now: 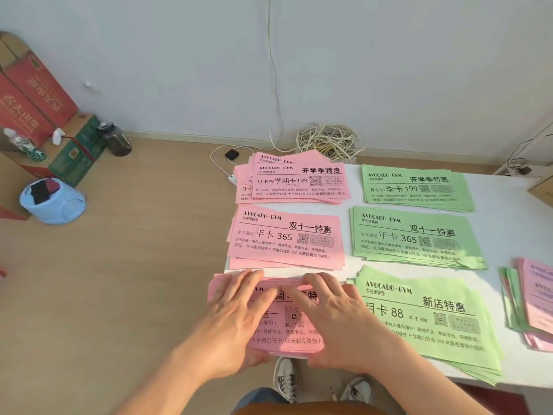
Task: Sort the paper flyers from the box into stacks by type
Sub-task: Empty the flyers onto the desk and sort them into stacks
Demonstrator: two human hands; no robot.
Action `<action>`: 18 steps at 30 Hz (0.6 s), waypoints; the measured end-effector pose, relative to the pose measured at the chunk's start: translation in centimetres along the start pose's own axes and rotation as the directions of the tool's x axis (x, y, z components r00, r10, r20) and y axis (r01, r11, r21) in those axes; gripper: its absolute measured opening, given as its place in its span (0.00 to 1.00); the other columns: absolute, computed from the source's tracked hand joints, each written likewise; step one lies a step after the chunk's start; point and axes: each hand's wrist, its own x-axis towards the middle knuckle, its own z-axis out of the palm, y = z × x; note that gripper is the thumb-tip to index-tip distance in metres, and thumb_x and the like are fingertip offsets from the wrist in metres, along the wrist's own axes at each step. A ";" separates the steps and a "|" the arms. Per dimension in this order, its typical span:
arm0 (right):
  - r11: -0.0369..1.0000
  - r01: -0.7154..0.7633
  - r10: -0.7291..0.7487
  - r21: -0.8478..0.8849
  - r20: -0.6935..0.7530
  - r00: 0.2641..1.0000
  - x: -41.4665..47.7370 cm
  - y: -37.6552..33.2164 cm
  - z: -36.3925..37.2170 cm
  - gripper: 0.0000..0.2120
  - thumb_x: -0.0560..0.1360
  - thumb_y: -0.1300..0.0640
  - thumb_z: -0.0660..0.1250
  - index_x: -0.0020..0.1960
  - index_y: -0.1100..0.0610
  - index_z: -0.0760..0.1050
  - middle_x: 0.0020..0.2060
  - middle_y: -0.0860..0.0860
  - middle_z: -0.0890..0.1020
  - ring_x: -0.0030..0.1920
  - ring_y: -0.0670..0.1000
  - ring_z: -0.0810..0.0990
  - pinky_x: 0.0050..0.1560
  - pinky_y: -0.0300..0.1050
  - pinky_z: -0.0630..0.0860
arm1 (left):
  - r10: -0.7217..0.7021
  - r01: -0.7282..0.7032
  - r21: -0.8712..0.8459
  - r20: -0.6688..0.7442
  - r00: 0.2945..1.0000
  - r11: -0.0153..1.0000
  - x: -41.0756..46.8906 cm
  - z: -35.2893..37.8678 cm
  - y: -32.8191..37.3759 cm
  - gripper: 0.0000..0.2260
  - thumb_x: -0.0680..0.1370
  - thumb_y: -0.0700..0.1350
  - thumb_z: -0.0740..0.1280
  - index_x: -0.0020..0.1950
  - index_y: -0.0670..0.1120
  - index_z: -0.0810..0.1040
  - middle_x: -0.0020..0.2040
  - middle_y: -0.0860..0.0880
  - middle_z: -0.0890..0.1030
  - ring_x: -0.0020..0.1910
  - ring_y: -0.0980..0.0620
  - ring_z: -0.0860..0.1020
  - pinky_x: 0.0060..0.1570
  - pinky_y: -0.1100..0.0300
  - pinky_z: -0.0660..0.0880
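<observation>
While both hands lie on it, the nearest pink stack (287,333) sits at the front left corner of the white table (505,235), its left side hanging a little past the table's edge. The left hand (239,313) is spread flat over the stack's left half, fingers extended and reaching towards the far edge. The right hand (335,316) lies the same way over the right half, fingers straight and pressing down. Each thumb sits at the stack's near edge; neither hand has its fingers curled round the paper.

From where I stand, 6 sorted stacks lie in 2 columns. Behind the nearest pink one come the middle pink stack (284,241) and the far pink stack (299,181), both slightly fanned. Just beside them on the right are the near green stack (425,316), the middle green stack (413,235) and the far green stack (416,187). A mixed pile (535,301) of pink and green flyers lies apart at the table's right edge, partly cut off from view.

On the wooden floor, a coil of pale cable (326,142) rests against the wall behind the table. Further left stand a blue bin (54,202), a dark jug (116,139) and red cartons (33,97). The person's grey shoes (284,378) show below the table's near edge.
</observation>
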 end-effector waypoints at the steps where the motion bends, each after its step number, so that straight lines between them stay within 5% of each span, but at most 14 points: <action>1: 1.000 0.007 -0.007 0.010 -0.014 1.000 -0.1 0.1 0.0 0.51 0.64 0.38 0.71 0.74 0.43 0.41 0.69 0.52 0.56 0.71 0.56 0.56 0.69 0.59 0.59 | -0.003 0.002 0.010 0.034 0.999 1.000 0.1 -0.3 0.1 0.44 0.73 0.65 0.64 0.75 0.54 0.37 0.75 0.48 0.33 0.74 0.48 0.34 0.71 0.51 0.35; 7: 0.996 0.014 -0.008 0.090 -0.059 0.998 -0.4 0.5 0.4 0.48 0.65 0.33 0.67 0.75 0.40 0.41 0.68 0.50 0.57 0.68 0.52 0.58 0.68 0.56 0.62 | 0.020 -0.020 0.030 0.005 1.000 0.999 0.6 -1.5 -0.3 0.43 0.68 0.64 0.67 0.73 0.57 0.45 0.72 0.51 0.49 0.72 0.50 0.48 0.73 0.46 0.47; 11: 0.988 -0.002 0.015 0.154 -0.083 0.996 -1.3 0.6 0.2 0.50 0.64 0.31 0.67 0.74 0.37 0.39 0.70 0.47 0.55 0.71 0.50 0.53 0.69 0.57 0.58 | 0.020 -0.020 0.028 0.015 1.000 0.999 0.6 -2.0 -0.1 0.46 0.68 0.62 0.68 0.75 0.57 0.40 0.72 0.52 0.46 0.72 0.52 0.42 0.73 0.44 0.41; 14: 0.958 -0.052 0.099 0.281 -0.156 0.983 -2.8 1.4 -0.8 0.42 0.69 0.31 0.63 0.73 0.35 0.42 0.71 0.42 0.53 0.71 0.47 0.53 0.71 0.54 0.54 | -0.014 0.013 -0.041 -0.028 1.000 0.999 0.5 -2.6 0.5 0.45 0.69 0.56 0.70 0.74 0.60 0.40 0.73 0.55 0.41 0.72 0.54 0.40 0.73 0.46 0.43; 18: 0.877 -0.104 0.262 0.470 -0.283 0.923 -6.2 4.7 -2.1 0.31 0.75 0.38 0.62 0.72 0.35 0.50 0.64 0.35 0.61 0.61 0.39 0.68 0.59 0.36 0.64 | -0.038 -0.024 -0.207 -0.292 0.956 0.978 1.4 -4.0 3.1 0.30 0.73 0.51 0.69 0.72 0.59 0.61 0.72 0.58 0.57 0.69 0.59 0.59 0.69 0.54 0.63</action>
